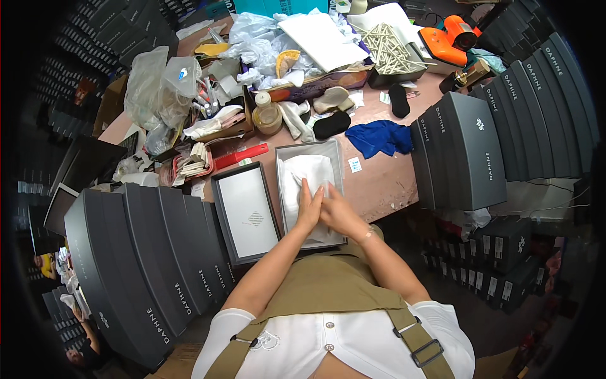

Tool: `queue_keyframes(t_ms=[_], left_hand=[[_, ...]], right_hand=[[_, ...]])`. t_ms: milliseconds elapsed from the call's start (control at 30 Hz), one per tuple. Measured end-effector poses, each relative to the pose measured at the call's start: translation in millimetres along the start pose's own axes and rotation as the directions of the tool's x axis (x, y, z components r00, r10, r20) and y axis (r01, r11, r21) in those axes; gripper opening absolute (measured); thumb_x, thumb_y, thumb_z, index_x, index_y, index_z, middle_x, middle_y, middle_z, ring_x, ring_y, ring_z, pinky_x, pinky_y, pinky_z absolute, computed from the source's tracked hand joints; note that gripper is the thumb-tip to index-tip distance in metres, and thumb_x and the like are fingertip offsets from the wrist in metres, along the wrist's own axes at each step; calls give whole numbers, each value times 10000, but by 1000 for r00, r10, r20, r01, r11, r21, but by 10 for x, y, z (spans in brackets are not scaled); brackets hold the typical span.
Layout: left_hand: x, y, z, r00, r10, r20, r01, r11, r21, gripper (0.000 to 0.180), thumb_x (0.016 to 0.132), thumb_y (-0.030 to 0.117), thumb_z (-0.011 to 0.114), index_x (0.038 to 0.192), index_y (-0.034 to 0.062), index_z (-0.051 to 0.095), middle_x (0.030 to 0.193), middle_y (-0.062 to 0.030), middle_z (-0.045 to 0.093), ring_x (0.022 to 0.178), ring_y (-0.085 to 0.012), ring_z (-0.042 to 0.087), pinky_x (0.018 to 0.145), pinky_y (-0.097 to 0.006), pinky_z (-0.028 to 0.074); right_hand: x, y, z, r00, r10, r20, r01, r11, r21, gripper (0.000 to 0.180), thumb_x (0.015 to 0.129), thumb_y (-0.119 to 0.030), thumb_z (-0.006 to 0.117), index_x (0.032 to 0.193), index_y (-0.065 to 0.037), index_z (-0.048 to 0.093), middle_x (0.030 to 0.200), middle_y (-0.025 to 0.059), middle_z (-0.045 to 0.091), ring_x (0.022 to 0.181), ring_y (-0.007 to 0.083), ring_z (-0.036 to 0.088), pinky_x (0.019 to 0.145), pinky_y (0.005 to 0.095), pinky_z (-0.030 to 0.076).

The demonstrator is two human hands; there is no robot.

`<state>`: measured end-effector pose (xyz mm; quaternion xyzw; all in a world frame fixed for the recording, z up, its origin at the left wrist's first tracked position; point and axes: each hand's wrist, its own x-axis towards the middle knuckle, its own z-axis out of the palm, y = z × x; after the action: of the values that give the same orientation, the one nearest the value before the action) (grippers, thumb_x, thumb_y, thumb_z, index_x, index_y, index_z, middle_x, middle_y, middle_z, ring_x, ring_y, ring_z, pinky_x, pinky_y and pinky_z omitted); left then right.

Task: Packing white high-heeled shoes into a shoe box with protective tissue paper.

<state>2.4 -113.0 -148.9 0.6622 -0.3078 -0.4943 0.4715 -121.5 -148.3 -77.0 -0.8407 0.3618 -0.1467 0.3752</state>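
An open grey shoe box (334,150) lies in front of me at the table's edge. White wrapping, paper or cloth (309,165), fills it; whatever is beneath is hidden. My left hand (309,208) rests on this wrapping, its fingers stretched out toward the far end. Close beside it, nearly touching, is my right hand (339,211), with fingers extended and slightly blurred over the box's right half. Neither hand shows anything in its fingers. Directly left of the box sits its dark-rimmed lid (246,208), white inside up.
Stacked dark shoe boxes flank me, at left (145,252) and right (467,151). Behind are a blue cloth (380,138), a red-handled brush (243,155), a jar (267,117), a tray of pale sticks (391,50) and an orange tool (445,43). Plastic bags (154,95) crowd the back left.
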Motion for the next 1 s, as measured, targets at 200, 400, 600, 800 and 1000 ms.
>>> queue_keyframes(t_ms=[200, 400, 600, 800, 1000], left_hand=[[-177, 41, 272, 962, 257, -98, -222, 936, 273, 936, 798, 182, 687, 1468, -28, 68, 1471, -293, 225, 1368, -388, 249, 1122, -400, 221], [-150, 2, 66, 940, 235, -246, -192, 963, 188, 847, 791, 98, 650, 1464, -17, 149, 1464, -264, 263, 1358, -382, 275, 1118, -392, 239], [101, 3, 141, 899, 347, -268, -287, 928, 239, 836, 800, 96, 634, 1470, 4, 143, 1440, -284, 293, 1331, -403, 310, 1096, -401, 266], [-473, 349, -516, 896, 403, -184, -377, 912, 163, 564, 868, 69, 591, 1381, -12, 372, 1392, -200, 408, 1310, -314, 386, 1057, -372, 335], [-1081, -598, -1513, 981, -140, -135, 187, 875, 447, 327, 863, 150, 587, 1145, -6, 536, 980, -173, 618, 880, -292, 619, 801, -365, 491]], right_hand=[[-449, 613, 59, 647, 719, 253, -741, 516, 429, 319, 911, -245, 582, 1068, 31, 611, 852, 119, 660, 722, 218, 613, 679, 329, 496], [-431, 518, 514, 786, 617, -43, -355, 507, 786, 146, 922, -161, 573, 926, -15, 573, 792, 43, 568, 743, 86, 502, 683, 260, 434], [-429, -156, -172, 935, -332, -126, 328, 943, -48, 119, 860, -88, 610, 946, -20, 564, 850, 139, 591, 692, 261, 597, 609, 340, 466], [-1232, 1009, -400, 865, 488, 116, -496, 867, 49, 190, 845, -172, 590, 897, -16, 685, 819, 183, 674, 757, 302, 672, 695, 360, 518], [-112, 784, -253, 937, -31, -347, 67, 993, 94, 537, 851, -221, 599, 1311, 11, 447, 1282, 247, 491, 1161, 366, 482, 968, 409, 391]])
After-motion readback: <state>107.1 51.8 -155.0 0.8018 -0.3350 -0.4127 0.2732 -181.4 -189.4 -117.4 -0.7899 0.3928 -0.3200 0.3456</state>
